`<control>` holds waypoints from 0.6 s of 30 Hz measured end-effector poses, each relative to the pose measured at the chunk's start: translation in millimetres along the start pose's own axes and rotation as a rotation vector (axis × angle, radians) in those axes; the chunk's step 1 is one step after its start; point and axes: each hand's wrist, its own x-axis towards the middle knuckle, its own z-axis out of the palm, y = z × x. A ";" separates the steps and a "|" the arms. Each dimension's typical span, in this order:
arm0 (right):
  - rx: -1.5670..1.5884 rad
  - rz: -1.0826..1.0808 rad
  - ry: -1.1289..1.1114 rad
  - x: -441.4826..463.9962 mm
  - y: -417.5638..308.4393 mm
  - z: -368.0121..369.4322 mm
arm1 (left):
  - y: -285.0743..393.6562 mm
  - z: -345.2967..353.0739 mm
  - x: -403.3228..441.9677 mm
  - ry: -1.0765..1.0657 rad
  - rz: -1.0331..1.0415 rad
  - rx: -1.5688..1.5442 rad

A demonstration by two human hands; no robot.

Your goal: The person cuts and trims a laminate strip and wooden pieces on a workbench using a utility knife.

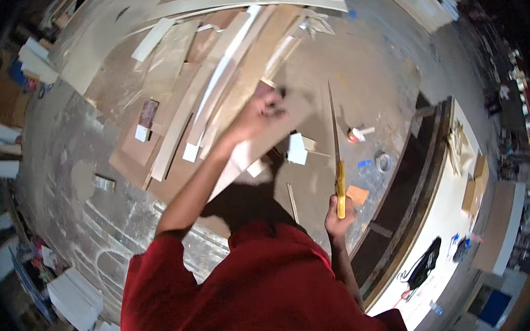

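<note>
My right hand (340, 216) is closed round the yellow handle of a hand saw (341, 181), whose narrow blade points away from me over the work table. Further left and forward, my left hand (259, 116) is blurred, with its fingers curled above a pale board (287, 114). Whether those fingers touch the board or hold a small thing cannot be made out. Just beyond them lies a small brown block (265, 87). A white square piece (297, 149) rests between the board and the saw.
Long wood strips (186, 97) cover the table's left half. Right of the saw are a small red and white cup (354, 135), a tape roll (382, 161) and an orange sheet (357, 195). A metallic roll (103, 182) lies at the left. A white-topped bench (455, 199) stands at the right.
</note>
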 end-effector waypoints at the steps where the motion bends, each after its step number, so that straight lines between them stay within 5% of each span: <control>1: -0.012 0.021 0.022 -1.5 -3.3 -4.9 | -24.3 23.4 -12.6 -0.081 0.103 0.014; 5: 0.175 0.127 0.009 11.0 -37.1 -35.2 | -11.3 115.6 -74.1 -0.296 -0.111 -0.092; 8: 0.322 0.279 -0.068 -0.2 -35.4 -60.7 | -18.9 163.3 -95.8 -0.328 0.001 -0.074; 17: 0.489 0.485 -0.086 -31.7 -48.0 -128.1 | -25.5 199.5 -132.0 -0.474 0.005 0.097; 18: 0.565 0.506 -0.044 -33.2 -44.3 -136.4 | -30.2 196.2 -135.3 -0.441 -0.189 -0.032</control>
